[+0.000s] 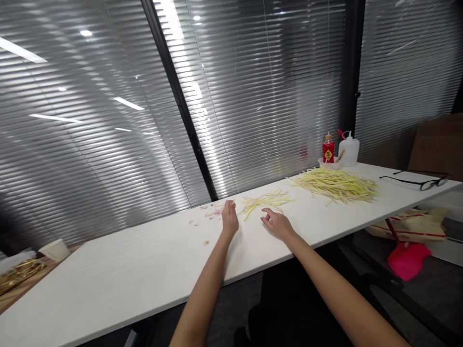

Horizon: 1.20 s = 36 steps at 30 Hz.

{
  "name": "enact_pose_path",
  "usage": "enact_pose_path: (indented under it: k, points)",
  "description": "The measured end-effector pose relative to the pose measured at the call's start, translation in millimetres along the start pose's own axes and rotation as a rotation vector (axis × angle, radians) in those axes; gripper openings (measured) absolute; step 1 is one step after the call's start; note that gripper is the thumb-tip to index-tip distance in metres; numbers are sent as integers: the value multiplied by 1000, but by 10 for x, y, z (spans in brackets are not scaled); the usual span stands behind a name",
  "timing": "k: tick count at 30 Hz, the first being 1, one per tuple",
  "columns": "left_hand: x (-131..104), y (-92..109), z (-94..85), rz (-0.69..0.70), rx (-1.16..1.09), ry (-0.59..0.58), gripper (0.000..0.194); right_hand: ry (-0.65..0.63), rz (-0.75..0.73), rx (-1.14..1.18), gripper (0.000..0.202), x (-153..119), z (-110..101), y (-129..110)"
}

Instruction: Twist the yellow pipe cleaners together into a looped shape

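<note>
Bare forearms (pixel 208 284) reach across the near edge of the white tabletop (pixel 137 270). At the end of one, the left grip (pixel 230 220) has its fingers drawn together on a small pale bit (pixel 232 204), too small to make out. The right grip (pixel 278 225) is held with thumb and forefinger apart, just above the tabletop. Between the two grips and a little beyond them lies a loose bunch of yellow-green strips (pixel 267 198); a much larger heap of strips (pixel 336 185) is farther off, beyond the right grip and to its right. Just left of the left grip are scattered pink bits (pixel 218 212), and nearer the camera on that side, a tan crumb (pixel 206 242). Well to the right of the right grip stand a red bottle (pixel 328 150) and a white bottle (pixel 349 150), past the heap, with black-framed glasses (pixel 428 184) farther right.
</note>
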<state>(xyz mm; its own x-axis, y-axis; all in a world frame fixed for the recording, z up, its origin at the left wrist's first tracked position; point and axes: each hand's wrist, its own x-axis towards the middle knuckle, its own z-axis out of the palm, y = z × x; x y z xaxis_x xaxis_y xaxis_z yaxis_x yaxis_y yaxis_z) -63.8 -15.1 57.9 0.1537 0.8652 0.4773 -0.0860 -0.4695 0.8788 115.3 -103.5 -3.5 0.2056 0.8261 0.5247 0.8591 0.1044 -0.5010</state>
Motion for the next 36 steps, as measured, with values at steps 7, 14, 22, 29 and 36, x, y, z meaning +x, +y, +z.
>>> enact_pose_path:
  k: [7, 14, 22, 29, 36]
  points:
    - [120, -2, -1518, 506, 1392, -539, 38, -32, 28, -5, 27, 9, -7, -11]
    - [-180, 92, -3624, -337, 1813, 438, 97, -44, 25, -44, 26, 4, 12, -12]
    - [-540, 96, -4141, -546, 1726, 581, 102, -83, 23, -149, 26, 10, 16, 1]
    - [-68, -86, -3177, -219, 1765, 273, 102, -93, 64, -208, 27, 29, 23, -8]
    - [346, -205, -1372, 160, 1619, -92, 108, 3, 135, -338, 30, 48, 30, 67]
